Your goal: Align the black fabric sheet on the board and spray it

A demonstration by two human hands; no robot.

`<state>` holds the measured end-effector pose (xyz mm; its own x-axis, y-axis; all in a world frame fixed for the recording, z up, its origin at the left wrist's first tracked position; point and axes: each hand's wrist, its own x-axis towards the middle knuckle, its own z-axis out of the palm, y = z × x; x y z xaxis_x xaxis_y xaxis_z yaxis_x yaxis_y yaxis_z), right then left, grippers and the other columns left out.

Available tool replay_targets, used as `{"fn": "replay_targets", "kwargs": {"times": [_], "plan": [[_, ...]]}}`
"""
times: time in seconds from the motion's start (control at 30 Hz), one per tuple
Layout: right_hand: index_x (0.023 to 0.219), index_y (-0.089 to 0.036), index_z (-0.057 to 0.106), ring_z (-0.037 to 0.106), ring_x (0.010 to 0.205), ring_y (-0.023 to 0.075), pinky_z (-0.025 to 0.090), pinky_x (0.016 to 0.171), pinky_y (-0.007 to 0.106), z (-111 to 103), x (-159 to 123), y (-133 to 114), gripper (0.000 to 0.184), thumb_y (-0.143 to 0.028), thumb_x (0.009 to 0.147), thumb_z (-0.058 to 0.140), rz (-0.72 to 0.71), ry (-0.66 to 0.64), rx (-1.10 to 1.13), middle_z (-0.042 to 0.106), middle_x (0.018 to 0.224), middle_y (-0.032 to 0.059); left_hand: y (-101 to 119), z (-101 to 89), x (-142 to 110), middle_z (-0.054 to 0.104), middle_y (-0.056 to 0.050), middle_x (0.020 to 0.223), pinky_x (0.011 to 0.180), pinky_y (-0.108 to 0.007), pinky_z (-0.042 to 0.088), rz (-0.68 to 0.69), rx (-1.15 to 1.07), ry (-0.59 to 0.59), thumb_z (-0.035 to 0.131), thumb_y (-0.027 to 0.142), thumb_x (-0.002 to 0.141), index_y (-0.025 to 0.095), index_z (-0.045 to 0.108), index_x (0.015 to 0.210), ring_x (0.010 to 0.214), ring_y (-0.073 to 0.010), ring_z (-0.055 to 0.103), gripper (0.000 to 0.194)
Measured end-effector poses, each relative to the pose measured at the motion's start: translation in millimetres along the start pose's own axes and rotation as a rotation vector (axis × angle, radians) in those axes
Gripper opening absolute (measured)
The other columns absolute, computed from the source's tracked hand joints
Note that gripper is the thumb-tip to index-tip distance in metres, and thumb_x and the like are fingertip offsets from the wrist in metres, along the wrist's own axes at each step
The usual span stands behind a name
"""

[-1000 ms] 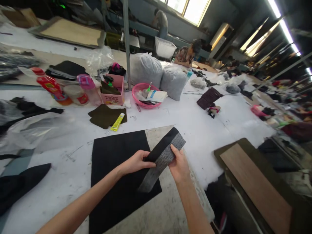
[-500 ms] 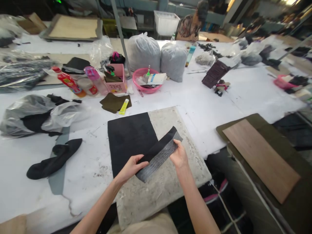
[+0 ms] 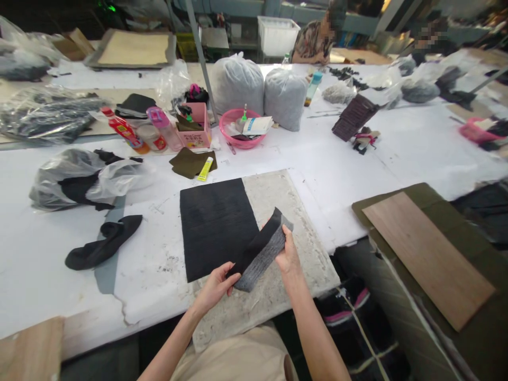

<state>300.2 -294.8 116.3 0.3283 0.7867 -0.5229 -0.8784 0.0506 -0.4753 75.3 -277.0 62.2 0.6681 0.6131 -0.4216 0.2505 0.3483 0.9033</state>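
Between my hands is a strip of black and grey fabric (image 3: 262, 254), slanting up to the right, its grey side towards me. My left hand (image 3: 217, 286) pinches its lower left end between thumb and fingers. At the upper right end my right hand (image 3: 289, 253) grips the edge, thumb on top. Below the strip lies a worn grey board (image 3: 278, 185). A black square sheet (image 3: 216, 227) covers the board's left part and reaches past its left edge.
A curled black fabric piece (image 3: 105, 243) and a plastic bag (image 3: 65, 174) lie left. A yellow tube (image 3: 205, 169), pink box (image 3: 196, 135) and pink basin (image 3: 242, 129) stand beyond. Right is a wooden board (image 3: 428, 256) on dark green material. A person (image 3: 313, 42) sits across the table.
The view has shifted slightly, so the table items appear a little further right. Both hands keep hold of the fabric strip, which is turned slightly steeper.
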Motion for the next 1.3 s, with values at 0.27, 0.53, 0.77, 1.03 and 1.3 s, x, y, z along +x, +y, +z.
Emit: {"fn": "replay_targets", "kwargs": {"times": [0.27, 0.53, 0.77, 1.03, 1.3], "plan": [[0.106, -0.017, 0.069, 0.069, 0.083, 0.0191, 0.056, 0.080, 0.033, -10, -19, -8, 0.032, -0.034, 0.079, 0.070, 0.095, -0.308, -0.520, 0.074, 0.092, 0.0040, 42, -14.0, 10, 0.066, -0.012, 0.113, 0.096, -0.040, 0.044, 0.063, -0.061, -0.197, 0.079, 0.053, 0.067, 0.019, 0.059, 0.124, 0.108, -0.0281, 0.060, 0.069], [0.105, -0.015, 0.069, 0.064, 0.081, 0.0134, 0.052, 0.073, 0.022, 3, -29, -21, 0.025, -0.027, 0.083, 0.066, 0.267, -0.677, -0.836, 0.072, 0.092, 0.0012, 103, 1.1, 26, 0.071, -0.012, 0.099, 0.086, -0.034, 0.049, 0.091, -0.394, -0.110, 0.081, 0.049, 0.067, 0.013, 0.069, 0.106, 0.094, -0.0270, 0.065, 0.054], [0.103, -0.016, 0.069, 0.062, 0.077, 0.0143, 0.050, 0.071, 0.023, -3, -28, -16, 0.030, -0.037, 0.082, 0.066, 0.333, -0.722, -0.850, 0.071, 0.089, 0.0017, 88, -0.5, 23, 0.072, -0.008, 0.084, 0.066, -0.024, 0.050, -0.022, -0.513, 0.153, 0.083, 0.036, 0.067, 0.012, 0.072, 0.090, 0.070, -0.0169, 0.065, 0.035], [0.096, -0.017, 0.073, 0.063, 0.072, 0.0163, 0.051, 0.065, 0.026, -56, -27, -12, 0.034, -0.026, 0.064, 0.080, 0.563, -0.639, -1.070, 0.072, 0.085, 0.0001, 62, -23.1, 10, 0.071, -0.004, 0.085, 0.062, -0.021, 0.051, 0.054, -0.614, 0.458, 0.084, 0.031, 0.066, 0.014, 0.069, 0.092, 0.069, -0.0140, 0.063, 0.035], [0.088, -0.015, 0.074, 0.064, 0.069, 0.0161, 0.051, 0.068, 0.027, -93, -23, -13, 0.031, -0.028, 0.061, 0.081, 0.538, -0.368, -1.029, 0.073, 0.081, 0.0016, 25, -32.9, -12, 0.072, -0.004, 0.087, 0.070, -0.022, 0.052, 0.032, -0.684, 0.562, 0.084, 0.030, 0.066, 0.014, 0.070, 0.091, 0.073, -0.0133, 0.064, 0.033]]}}
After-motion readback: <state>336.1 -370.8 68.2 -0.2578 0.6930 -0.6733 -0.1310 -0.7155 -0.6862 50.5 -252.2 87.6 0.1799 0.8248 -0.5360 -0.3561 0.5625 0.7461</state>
